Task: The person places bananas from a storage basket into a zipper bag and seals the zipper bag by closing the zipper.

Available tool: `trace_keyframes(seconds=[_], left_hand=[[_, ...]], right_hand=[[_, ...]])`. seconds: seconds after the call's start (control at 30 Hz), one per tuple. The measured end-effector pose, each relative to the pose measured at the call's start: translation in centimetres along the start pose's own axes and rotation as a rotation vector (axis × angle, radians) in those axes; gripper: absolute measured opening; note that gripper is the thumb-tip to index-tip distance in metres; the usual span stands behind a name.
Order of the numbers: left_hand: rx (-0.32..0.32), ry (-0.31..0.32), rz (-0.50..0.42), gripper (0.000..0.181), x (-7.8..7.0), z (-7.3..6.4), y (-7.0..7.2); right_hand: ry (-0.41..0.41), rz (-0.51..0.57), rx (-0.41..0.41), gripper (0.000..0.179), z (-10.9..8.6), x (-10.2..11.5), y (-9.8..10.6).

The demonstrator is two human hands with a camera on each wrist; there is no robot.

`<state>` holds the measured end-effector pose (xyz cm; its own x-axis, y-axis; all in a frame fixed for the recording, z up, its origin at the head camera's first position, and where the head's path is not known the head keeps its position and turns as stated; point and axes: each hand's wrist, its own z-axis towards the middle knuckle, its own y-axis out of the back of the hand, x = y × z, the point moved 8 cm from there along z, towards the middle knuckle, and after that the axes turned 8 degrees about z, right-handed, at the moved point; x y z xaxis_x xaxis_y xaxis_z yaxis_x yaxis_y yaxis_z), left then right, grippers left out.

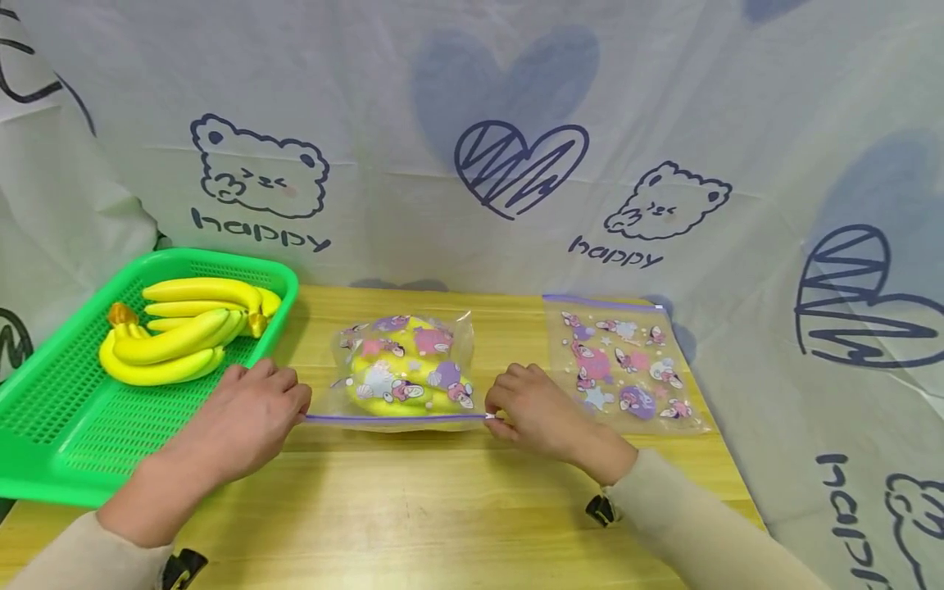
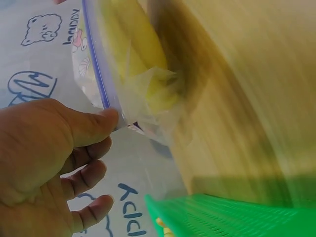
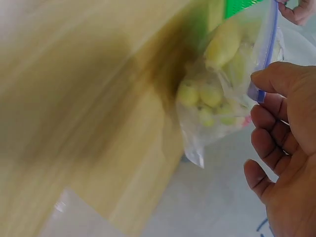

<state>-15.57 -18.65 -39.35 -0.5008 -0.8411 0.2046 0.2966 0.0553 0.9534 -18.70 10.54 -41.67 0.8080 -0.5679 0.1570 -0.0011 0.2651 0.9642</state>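
A clear zip bag point(image 1: 369, 348) with pink and purple prints stands on the table, its purple zip strip toward me. Yellow bananas point(image 2: 140, 37) fill it; in the right wrist view their rounded ends point(image 3: 210, 94) show through the plastic. My left hand point(image 1: 254, 410) pinches the strip's left end between thumb and forefinger, the other fingers loosely bent. At the opposite end, my right hand point(image 1: 542, 414) pinches the strip by its small white slider point(image 1: 490, 416). The strip is stretched straight between both hands.
On the left, a green basket point(image 1: 33, 410) holds several bananas point(image 1: 177, 336), partly behind my left forearm. A second printed zip bag point(image 1: 627, 369) lies flat at the right. A white printed cloth point(image 1: 398, 221) hangs behind the wooden table point(image 1: 383, 508).
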Motion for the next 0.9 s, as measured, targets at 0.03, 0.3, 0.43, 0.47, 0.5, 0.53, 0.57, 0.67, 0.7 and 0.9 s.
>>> trace_keyframes(seconds=[0.03,0.3,0.43,0.47,0.5,0.53,0.57,0.67,0.7,0.9], left_hand=[[0.007,0.004,0.006,0.021,0.0,0.0,-0.2],[0.102,0.03,-0.011,0.019,-1.8,-0.1,-1.6],[-0.043,0.024,-0.078,0.039,-4.1,0.7,-1.3],[-0.079,0.015,-0.089,0.045,-4.8,0.9,-1.3],[-0.103,0.007,-0.096,0.051,-5.4,1.1,-1.4],[-0.114,0.0,-0.1,0.054,-6.1,1.3,-1.6],[-0.117,-0.008,-0.1,0.058,-6.7,1.5,-1.9],[-0.088,-0.035,-0.082,0.063,-8.2,1.8,-2.8],[-0.074,-0.037,-0.079,0.064,-8.6,1.9,-3.1],[-0.026,-0.037,-0.079,0.063,-9.1,2.3,-3.9]], right_hand=[[0.003,-0.001,0.001,0.012,0.0,0.1,-0.3],[-0.07,0.075,0.007,0.036,0.1,0.6,-2.8],[-0.139,0.082,0.034,0.059,0.2,0.8,-4.2],[-0.146,0.075,0.032,0.063,0.3,0.9,-4.4],[-0.144,0.061,0.028,0.066,0.3,1.1,-4.6],[-0.14,0.048,0.022,0.066,0.4,1.2,-4.8],[-0.135,0.043,0.013,0.067,0.5,1.4,-4.9],[-0.12,0.018,-0.012,0.064,0.8,1.8,-5.2],[-0.117,0.015,-0.02,0.063,0.9,1.8,-5.3],[-0.146,0.017,-0.018,0.057,1.6,1.4,-5.6]])
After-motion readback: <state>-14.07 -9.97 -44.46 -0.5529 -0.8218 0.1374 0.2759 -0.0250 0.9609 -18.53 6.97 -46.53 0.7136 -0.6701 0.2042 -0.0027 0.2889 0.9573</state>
